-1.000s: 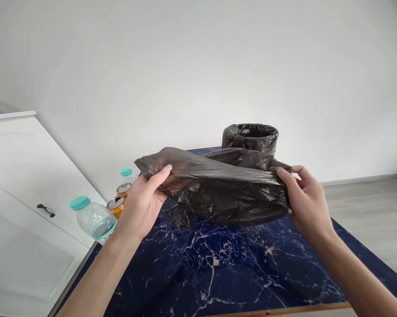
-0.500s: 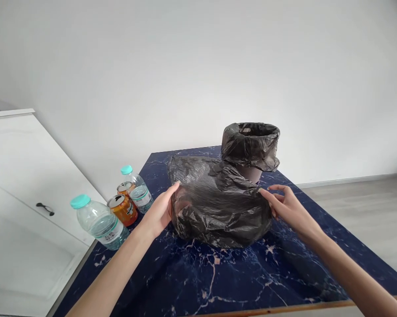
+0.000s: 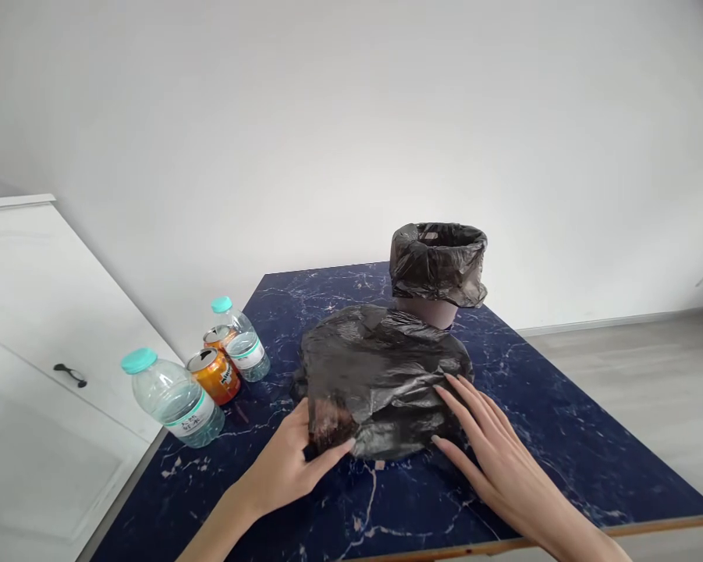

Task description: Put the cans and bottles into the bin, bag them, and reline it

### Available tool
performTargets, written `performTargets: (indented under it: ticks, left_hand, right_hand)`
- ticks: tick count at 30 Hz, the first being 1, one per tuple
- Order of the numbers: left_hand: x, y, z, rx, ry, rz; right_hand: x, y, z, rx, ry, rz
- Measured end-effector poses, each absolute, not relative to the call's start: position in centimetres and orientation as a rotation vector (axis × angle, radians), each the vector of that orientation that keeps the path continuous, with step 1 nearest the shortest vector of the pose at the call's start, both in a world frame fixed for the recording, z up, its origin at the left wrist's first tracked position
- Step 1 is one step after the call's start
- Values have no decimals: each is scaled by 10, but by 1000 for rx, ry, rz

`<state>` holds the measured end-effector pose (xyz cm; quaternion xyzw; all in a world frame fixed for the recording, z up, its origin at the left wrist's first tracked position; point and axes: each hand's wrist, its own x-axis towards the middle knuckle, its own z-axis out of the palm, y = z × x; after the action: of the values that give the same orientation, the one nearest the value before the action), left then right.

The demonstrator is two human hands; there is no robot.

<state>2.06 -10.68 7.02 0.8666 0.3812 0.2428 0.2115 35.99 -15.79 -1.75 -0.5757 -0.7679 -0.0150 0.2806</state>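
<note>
A black plastic bag [image 3: 386, 351] lies spread and puffed on the dark blue marbled table between my hands. My left hand [image 3: 304, 453] grips its near left corner, thumb on top, with the other fingers partly seen through the thin film. On the bag's right side my right hand [image 3: 485, 437] rests with its fingers apart. Just behind the bag stands a small bin [image 3: 430, 312], lined with another black bag [image 3: 445, 265] folded over its rim.
To the left stand two water bottles with teal caps, a near one [image 3: 175, 402] and a far one [image 3: 246, 343], with two orange cans [image 3: 216, 375] between them. A white cabinet [image 3: 52, 375] borders the table's left side. A wall rises behind.
Both hands have come nearer, pulling the bag's near edge toward me and lower onto the table. My right hand has gone from pinching the bag's right edge to lying spread on it.
</note>
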Motion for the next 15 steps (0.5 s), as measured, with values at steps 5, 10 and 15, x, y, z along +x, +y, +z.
performTargets:
  ticks: [5,10,15]
  left_hand:
    - [-13,-152,92,2295,1139,452]
    - [-53,-172,101,2085,1246,300]
    - [-48,-150,84,1926,1201,479]
  right_hand:
    - [371,-164,-22,-1510,-2206,-19]
    - [359,-161,15,-1500,-1964,-14]
    - [328,-138,23,-1462,-2067,118]
